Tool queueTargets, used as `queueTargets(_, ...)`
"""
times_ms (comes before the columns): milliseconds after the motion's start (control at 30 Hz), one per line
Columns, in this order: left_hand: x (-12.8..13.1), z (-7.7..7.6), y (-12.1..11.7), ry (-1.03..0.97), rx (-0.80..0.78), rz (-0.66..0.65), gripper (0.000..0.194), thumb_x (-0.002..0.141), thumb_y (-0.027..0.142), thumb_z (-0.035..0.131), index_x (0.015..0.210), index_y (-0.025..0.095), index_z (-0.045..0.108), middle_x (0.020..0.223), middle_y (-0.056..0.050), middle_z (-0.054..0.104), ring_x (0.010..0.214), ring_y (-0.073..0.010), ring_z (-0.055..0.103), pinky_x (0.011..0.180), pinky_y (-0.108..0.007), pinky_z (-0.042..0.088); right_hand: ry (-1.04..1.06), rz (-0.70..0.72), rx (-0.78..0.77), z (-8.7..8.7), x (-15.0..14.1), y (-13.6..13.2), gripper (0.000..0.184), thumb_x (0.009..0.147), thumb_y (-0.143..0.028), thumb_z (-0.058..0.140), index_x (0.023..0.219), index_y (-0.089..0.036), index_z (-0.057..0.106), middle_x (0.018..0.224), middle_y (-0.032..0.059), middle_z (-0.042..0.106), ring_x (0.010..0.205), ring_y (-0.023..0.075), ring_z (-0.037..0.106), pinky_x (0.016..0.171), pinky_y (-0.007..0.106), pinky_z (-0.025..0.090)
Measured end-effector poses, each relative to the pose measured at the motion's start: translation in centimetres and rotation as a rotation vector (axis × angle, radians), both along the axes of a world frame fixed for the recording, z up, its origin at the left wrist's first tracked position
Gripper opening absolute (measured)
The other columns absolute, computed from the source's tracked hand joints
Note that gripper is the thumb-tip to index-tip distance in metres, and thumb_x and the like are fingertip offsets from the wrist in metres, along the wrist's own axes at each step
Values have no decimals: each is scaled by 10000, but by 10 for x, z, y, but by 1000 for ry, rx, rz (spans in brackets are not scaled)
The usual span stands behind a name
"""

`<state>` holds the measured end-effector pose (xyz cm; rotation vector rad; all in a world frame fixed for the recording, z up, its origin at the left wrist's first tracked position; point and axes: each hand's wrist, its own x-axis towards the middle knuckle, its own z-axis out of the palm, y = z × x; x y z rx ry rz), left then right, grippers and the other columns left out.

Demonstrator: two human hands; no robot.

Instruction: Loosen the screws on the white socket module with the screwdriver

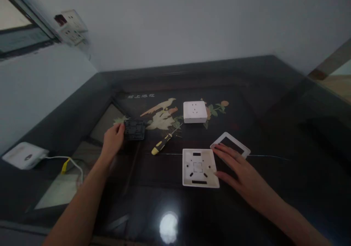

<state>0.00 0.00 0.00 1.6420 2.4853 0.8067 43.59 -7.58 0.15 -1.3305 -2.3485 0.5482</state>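
Note:
My left hand (114, 138) grips the left edge of a black rectangular socket insert (134, 130), its moulded side showing. My right hand (233, 165) has its fingers apart over the right edge of a white square wall-socket back box (197, 177). Its upper fingers reach across the near corner of a white cover frame (238, 143), while the thumb is by the box's side wall. Whether it grips the box or only touches it is hard to tell. A yellow-and-black screwdriver (163, 143) lies between the hands, beside small screws (178, 136).
A complete white wall socket (195, 112) sits farther back on the dark glossy tabletop (153, 209), which has a bird-and-flower inlay (161, 118). At the left lies a white device (25, 155) with a white cable (61, 157). Wall sockets (71, 28) hang at upper left.

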Motion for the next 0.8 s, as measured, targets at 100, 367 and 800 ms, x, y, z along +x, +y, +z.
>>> queueTargets(100,-2,-1,1,21,-43,-6,304,835,383,430,825,199,672,809,-79,722,833,-281,680,718,-328,496,-1,-3,3,1,0,0,559,964,-507,421,1381,-149,520,1446,184,515,1356,328,471,1078,572,425)
queueTargets(367,9,21,-11,101,3,-109,388,845,390,440,1039,155,679,946,-117,694,763,-243,649,808,-390,514,27,-3,12,1,1,0,505,958,-464,461,1384,-199,515,1455,152,513,1361,305,469,1099,572,404)
queueTargets(800,129,23,-42,284,-257,-590,203,908,338,519,1030,204,610,1026,-81,696,918,-271,685,781,-356,533,-55,-5,26,2,3,0,534,941,-464,505,1395,-182,513,1462,174,502,1365,335,457,1070,584,431)
